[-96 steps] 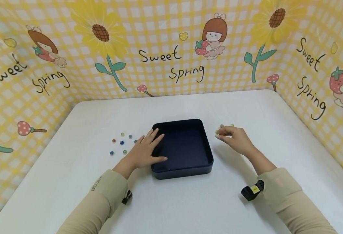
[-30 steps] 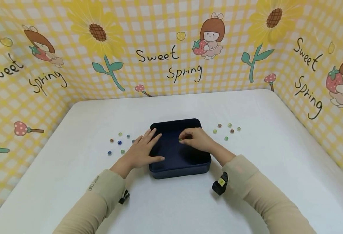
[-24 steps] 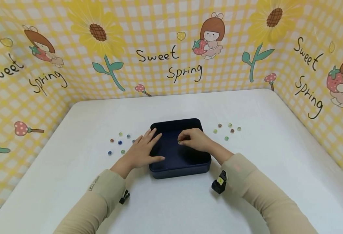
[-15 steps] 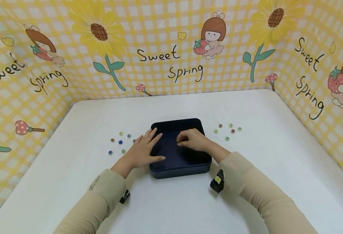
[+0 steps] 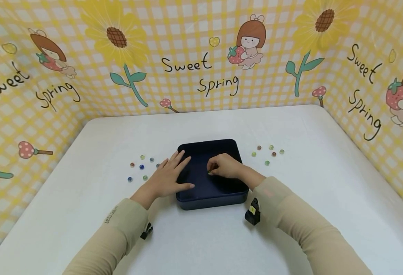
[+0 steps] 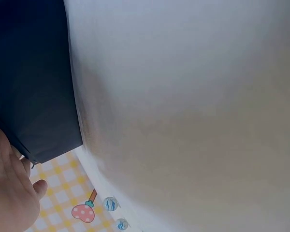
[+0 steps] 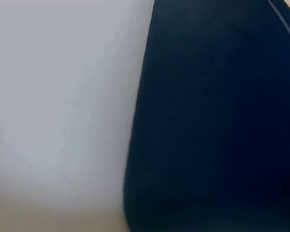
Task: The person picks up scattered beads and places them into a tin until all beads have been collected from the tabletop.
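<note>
A square dark navy tray [image 5: 212, 201] with low walls stands mid-table. My left hand [image 5: 165, 176] rests over its left rim with spread, straight fingers; in the left wrist view that hand [image 6: 12, 188] lies against the tray's wall [image 6: 36, 87]. Inside the tray, low over its floor, my right hand [image 5: 226, 167] pinches a small greenish glass marble [image 5: 210, 172] between thumb and fingers, which mostly cover it. The right wrist view holds only the tray's outer wall [image 7: 193, 121] and white cloth, no hand.
Several loose marbles, among them a dark blue marble [image 5: 141, 167], lie left of the tray, one partly behind the left hand. More, including a green marble [image 5: 267, 163], lie to its right. A checked yellow cloth wall [image 5: 187, 34] rises behind the white table [image 5: 201, 240].
From the marbles on the right, my right hand has carried one over into the tray. During the last second it has sunk slightly toward the tray floor. The left hand has stayed put.
</note>
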Tool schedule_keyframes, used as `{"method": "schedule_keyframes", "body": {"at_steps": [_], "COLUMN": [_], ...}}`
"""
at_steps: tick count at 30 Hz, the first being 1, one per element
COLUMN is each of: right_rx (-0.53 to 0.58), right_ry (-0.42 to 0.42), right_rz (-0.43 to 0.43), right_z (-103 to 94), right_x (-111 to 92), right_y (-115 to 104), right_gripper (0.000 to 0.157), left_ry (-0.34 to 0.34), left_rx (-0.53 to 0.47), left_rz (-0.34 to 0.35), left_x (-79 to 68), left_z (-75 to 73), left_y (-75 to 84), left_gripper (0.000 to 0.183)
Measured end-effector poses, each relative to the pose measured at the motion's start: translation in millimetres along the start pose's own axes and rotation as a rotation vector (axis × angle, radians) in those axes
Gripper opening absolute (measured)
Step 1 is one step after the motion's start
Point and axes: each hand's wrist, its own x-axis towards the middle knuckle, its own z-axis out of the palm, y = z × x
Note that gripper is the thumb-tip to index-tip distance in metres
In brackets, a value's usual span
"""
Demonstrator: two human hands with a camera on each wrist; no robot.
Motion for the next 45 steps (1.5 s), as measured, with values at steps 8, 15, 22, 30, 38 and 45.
{"method": "schedule_keyframes", "body": {"at_steps": [8,15,22,30,38,45], "right_rx": [-0.026,-0.058,-0.086,-0.106,-0.106,-0.111], "right_ry": [-0.034,-0.058,-0.063,-0.071,-0.073,-0.071], "right_rz": [0.021,0.027,0.001,-0.002,-0.022,-0.003], "right_z": [1.1,2.5,4.5,5.4,5.7,4.9], "right_x": [1.2,1.3,1.5,1.2,1.4,0.4], "right_y": [-0.4,-1.7,-2.6,-3.8,-3.2,-2.0], "right_gripper": [0.006,0.008,0.008,0.008,0.008,0.010], "left_ry": [0.005,0.009,0.011,0.015,0.012,0.007], "left_rx": [-0.008,-0.009,-0.012,-0.021,-0.031,-0.029], "left_rz": [0.004,0.008,0.003,-0.004,-0.001,0.002], "left_x": [0.1,-0.5,-1.5,-2.6,-3.3,-1.0], "left_z": [-0.9,-0.4,1.9,2.8,1.3,1.1], "left_y": [1.3,1.0,0.6,0.3,0.8,0.3], "left_gripper": [0.086,0.087,0.088,0.086,0.086,0.086]}}
